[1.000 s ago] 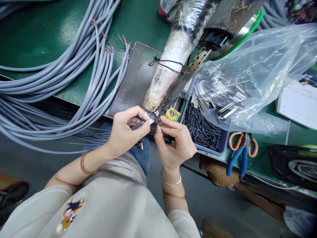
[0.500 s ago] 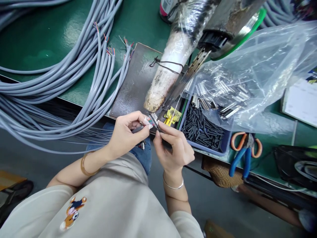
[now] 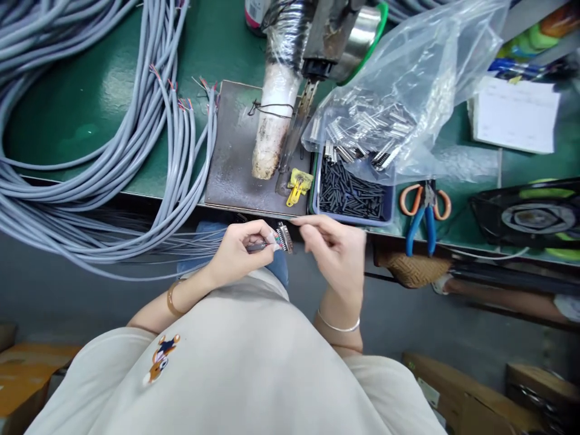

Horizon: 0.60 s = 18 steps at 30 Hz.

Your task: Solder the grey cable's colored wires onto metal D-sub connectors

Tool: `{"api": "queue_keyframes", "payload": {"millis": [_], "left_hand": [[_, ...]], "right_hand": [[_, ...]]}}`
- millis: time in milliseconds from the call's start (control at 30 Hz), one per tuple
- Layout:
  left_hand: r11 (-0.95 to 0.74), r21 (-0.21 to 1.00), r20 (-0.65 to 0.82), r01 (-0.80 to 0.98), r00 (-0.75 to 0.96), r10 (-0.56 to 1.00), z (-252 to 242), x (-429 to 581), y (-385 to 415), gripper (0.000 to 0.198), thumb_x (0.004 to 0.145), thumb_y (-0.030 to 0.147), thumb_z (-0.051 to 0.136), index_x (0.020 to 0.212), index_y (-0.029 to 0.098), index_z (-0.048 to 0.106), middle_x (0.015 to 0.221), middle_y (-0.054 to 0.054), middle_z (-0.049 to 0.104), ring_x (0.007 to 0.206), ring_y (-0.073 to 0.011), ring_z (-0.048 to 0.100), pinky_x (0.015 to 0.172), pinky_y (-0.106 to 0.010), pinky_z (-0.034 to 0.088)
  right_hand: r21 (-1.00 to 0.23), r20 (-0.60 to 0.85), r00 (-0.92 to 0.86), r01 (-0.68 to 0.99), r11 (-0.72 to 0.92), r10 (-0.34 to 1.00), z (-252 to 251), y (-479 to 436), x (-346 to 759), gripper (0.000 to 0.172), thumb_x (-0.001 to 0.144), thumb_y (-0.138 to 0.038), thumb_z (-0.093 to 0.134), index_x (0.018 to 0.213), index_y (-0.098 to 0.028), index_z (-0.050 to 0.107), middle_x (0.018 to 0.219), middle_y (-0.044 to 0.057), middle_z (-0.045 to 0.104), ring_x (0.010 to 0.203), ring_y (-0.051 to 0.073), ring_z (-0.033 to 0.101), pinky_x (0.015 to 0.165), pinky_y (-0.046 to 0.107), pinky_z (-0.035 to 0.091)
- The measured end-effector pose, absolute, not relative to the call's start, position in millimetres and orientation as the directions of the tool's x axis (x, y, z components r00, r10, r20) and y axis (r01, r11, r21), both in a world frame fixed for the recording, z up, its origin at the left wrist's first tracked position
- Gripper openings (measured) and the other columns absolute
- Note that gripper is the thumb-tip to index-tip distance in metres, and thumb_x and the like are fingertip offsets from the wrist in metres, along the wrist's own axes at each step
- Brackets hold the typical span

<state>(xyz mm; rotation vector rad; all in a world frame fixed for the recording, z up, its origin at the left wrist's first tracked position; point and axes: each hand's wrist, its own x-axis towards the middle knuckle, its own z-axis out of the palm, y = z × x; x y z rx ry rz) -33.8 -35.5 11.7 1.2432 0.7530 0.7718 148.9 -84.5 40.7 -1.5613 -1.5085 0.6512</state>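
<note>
The left hand [image 3: 244,246] pinches a wired connector [image 3: 285,237] by its nine o'clock side; I cannot tell whether the curled right hand [image 3: 338,251] at three grips anything, while a white tube [image 3: 275,130] hides part of the board [image 3: 233,163] at twelve, a blue tray [image 3: 388,208] at two, grey cables [image 3: 179,148] at ten.

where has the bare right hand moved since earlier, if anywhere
Yes: the right hand moved rightward and towards the body, relative to the blue rectangular plastic bin.

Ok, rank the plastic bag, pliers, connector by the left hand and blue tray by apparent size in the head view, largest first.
1. Plastic bag
2. Blue tray, partly covered
3. Pliers
4. Connector
</note>
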Motion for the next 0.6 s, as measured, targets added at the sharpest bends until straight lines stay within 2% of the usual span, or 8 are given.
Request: {"api": "queue_keyframes", "payload": {"millis": [67,133,233,300,400,500,600], "left_hand": [[0.142,0.985,-0.06,-0.103,0.562,0.825,12,-35,-37,0.011,0.074,0.012,0.075,0.071,0.018,0.066,0.071,-0.001,0.068,0.064,-0.0119,0.062,0.062,-0.024,0.053],[0.124,0.986,-0.042,-0.109,0.56,0.827,11,-36,-39,0.009,0.074,0.012,0.075,0.073,0.016,0.068,0.072,-0.002,0.069,0.066,-0.0116,0.063,0.064,-0.022,0.053],[0.109,0.983,-0.019,-0.145,0.515,0.857,8,-38,-42,0.004,0.078,0.015,0.074,0.08,0.014,0.071,0.081,-0.005,0.074,0.076,-0.0127,0.068,0.072,-0.022,0.056],[0.143,0.971,-0.033,-0.191,0.489,0.872,6,-41,-44,0.011,0.08,0.017,0.075,0.09,0.014,0.073,0.088,-0.006,0.075,0.079,-0.0128,0.07,0.073,-0.021,0.058],[0.253,0.928,-0.091,-0.272,0.494,0.865,6,-46,-44,0.02,0.081,0.019,0.078,0.1,0.015,0.071,0.086,-0.003,0.074,0.069,-0.0097,0.069,0.065,-0.018,0.057],[0.389,0.852,-0.14,-0.351,0.564,0.814,8,-51,-42,0.021,0.081,0.023,0.082,0.096,0.015,0.068,0.075,0.0,0.072,0.057,-0.0092,0.068,0.058,-0.019,0.056],[0.508,0.761,-0.145,-0.404,0.657,0.74,9,-54,-41,0.023,0.079,0.029,0.084,0.09,0.015,0.07,0.069,-0.001,0.072,0.045,-0.0079,0.061,0.045,-0.018,0.048]], "right_hand": [[-0.859,0.1,0.021,0.506,0.076,0.995,38,-75,146,0.019,0.093,-0.034,0.068,0.086,-0.018,0.076,0.048,-0.008,0.054,0.04,0.005,0.043,0.042,0.019,0.032],[-0.882,0.021,-0.018,0.47,0.027,1.0,35,-68,143,0.021,0.093,-0.034,0.068,0.082,-0.017,0.074,0.048,-0.008,0.053,0.041,0.005,0.042,0.042,0.019,0.031],[-0.927,-0.057,0.027,0.37,-0.063,0.998,37,-67,140,0.024,0.091,-0.038,0.068,0.081,-0.017,0.07,0.052,-0.007,0.051,0.045,0.005,0.04,0.045,0.02,0.03],[-0.949,-0.069,0.067,0.302,-0.087,0.995,38,-69,139,0.027,0.09,-0.043,0.069,0.081,-0.017,0.069,0.054,-0.006,0.05,0.047,0.006,0.04,0.046,0.021,0.03],[-0.975,-0.092,0.088,0.195,-0.108,0.992,39,-71,138,0.034,0.088,-0.052,0.072,0.081,-0.018,0.068,0.056,-0.005,0.053,0.049,0.008,0.045,0.048,0.022,0.034],[-0.991,-0.108,0.077,0.067,-0.114,0.991,36,-70,136,0.038,0.085,-0.057,0.074,0.08,-0.019,0.069,0.058,-0.004,0.056,0.049,0.008,0.048,0.048,0.022,0.038],[-0.993,-0.115,0.058,-0.032,-0.113,0.992,33,-69,132,0.04,0.083,-0.059,0.075,0.08,-0.02,0.071,0.058,-0.005,0.056,0.047,0.007,0.044,0.047,0.022,0.038]]}}
